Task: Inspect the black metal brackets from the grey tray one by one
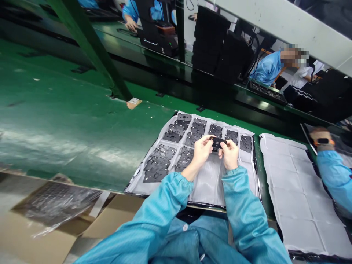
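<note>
Both hands hold one small flat black part [218, 142] above a tray. My left hand [202, 149] pinches its left end, and my right hand [230, 152] pinches its right end. Beneath them lies the tray [206, 183], lined with whitish sheet and divided into compartments. Overlapping dark flat plates [158, 163] fill its left compartments, and smaller groups of dark plates [245, 143] sit along the far row. Bare liner shows in front of my hands, partly covered by my sleeves.
To the right lies a second lined tray [297, 194], with another person's watch-wearing arm [334, 176] beyond it. A green post [96, 51] stands at back left. An open cardboard box [46, 234] with plastic-wrapped contents is below the green bench [68, 135].
</note>
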Available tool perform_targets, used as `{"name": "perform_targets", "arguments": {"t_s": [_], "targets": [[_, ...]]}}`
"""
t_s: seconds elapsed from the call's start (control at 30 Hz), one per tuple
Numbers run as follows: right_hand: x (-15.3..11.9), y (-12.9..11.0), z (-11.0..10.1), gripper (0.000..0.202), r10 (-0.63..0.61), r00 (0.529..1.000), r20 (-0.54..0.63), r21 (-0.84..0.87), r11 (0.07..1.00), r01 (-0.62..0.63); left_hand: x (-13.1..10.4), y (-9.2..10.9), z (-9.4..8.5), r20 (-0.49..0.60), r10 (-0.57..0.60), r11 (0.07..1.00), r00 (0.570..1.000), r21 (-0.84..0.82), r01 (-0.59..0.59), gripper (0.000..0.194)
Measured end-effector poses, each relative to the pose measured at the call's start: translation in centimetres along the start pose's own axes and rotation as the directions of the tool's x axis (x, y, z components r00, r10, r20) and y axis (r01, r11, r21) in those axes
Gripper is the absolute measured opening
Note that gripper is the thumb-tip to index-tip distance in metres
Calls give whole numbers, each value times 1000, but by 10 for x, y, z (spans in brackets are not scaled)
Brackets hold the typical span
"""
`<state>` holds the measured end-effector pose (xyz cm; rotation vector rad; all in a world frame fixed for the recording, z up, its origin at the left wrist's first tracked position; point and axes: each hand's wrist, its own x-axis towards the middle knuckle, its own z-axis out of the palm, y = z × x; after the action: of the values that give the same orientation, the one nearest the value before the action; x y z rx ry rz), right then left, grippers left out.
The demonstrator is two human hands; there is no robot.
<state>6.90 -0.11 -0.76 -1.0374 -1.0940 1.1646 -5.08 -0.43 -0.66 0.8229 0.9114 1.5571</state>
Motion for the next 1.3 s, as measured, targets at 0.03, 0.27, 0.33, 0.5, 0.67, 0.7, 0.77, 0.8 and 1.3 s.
{"name": "perform_targets", "arguments": {"t_s": [0.03,0.27,0.33,0.5,0.67,0.7,0.77,0.8,1.3], "targets": [[0,0,0,31,0,1000,-5,1,1000,0,0,1,0,4,-12,1000,1000,-3,12,27],[4,-3,-5,28,22,999,-39,24,999,-21,-5,14,4,128,-15,999,992,39,10,45],[5,-5,-5,28,38,999,-26,21,999,-38,-5,15,5,118,2,998,993,59,-9,40],[4,-9,-5,29,80,996,35,36,996,-81,-6,14,4,48,49,992,998,111,-55,36],[3,-6,-4,30,82,991,107,31,996,-86,-6,13,1,-37,79,989,996,128,-74,36],[3,-5,-5,30,83,991,105,24,996,-86,-5,13,1,-44,71,990,996,124,-66,36],[3,-4,-5,29,88,992,86,20,996,-90,-4,13,1,-27,35,994,999,103,-32,35],[3,-4,-5,29,93,993,74,26,995,-95,-4,12,1,-8,14,996,1000,90,-14,33],[1,-5,-2,26,108,989,100,41,993,-112,-5,11,1,-35,28,996,999,91,-24,40]]}}
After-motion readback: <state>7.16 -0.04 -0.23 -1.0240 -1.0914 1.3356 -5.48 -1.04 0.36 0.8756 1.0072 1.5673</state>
